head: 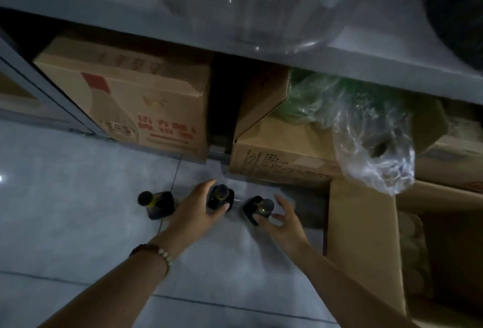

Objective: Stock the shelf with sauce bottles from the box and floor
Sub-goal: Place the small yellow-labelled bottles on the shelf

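Three dark sauce bottles stand upright on the grey tiled floor, seen from above. The left bottle stands alone. My left hand, a bead bracelet on its wrist, curls around the middle bottle, with thumb and fingers on either side of it. My right hand has its fingers spread beside the right bottle, fingertips touching or nearly touching it. The grey shelf runs across the top of the view. An open cardboard box stands at the right.
Under the shelf sit a printed cardboard box at the left and another carton in the middle, with a dark gap between them. Crumpled clear plastic and green wrapped goods lie on the carton. Clear plastic wrap covers goods on the shelf.
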